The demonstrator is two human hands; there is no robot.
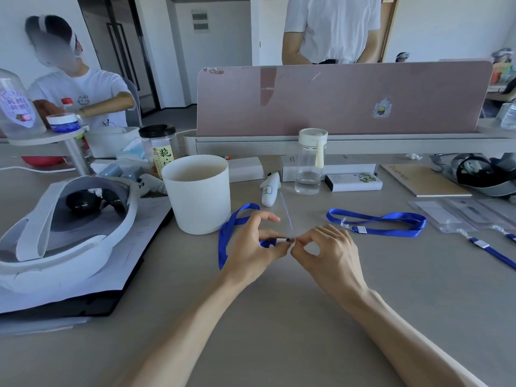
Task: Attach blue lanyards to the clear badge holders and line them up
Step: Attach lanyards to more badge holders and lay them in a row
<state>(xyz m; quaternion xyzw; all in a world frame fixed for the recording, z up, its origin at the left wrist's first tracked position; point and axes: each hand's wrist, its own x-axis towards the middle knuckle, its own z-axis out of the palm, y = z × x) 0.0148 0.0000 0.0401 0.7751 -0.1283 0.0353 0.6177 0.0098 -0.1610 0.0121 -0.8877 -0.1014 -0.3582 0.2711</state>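
Observation:
My left hand (pixel 255 247) pinches the clip end of a blue lanyard (pixel 226 233) whose loop trails left toward the white tub. My right hand (pixel 328 251) pinches a clear badge holder (pixel 287 212), seen edge-on as a thin line rising from my fingertips. The two hands meet fingertip to fingertip above the desk. A second blue lanyard (pixel 391 222) lies loose to the right. Further right, clear badge holders (pixel 444 216) lie side by side, one with a blue lanyard (pixel 491 251) clipped on.
A white tub (pixel 199 194) stands just left of my hands, a headset (pixel 69 219) on papers further left. A water bottle (pixel 310 163), white boxes and a notebook (pixel 424 180) sit behind. A pink divider (pixel 335 99) closes the back; two people are beyond.

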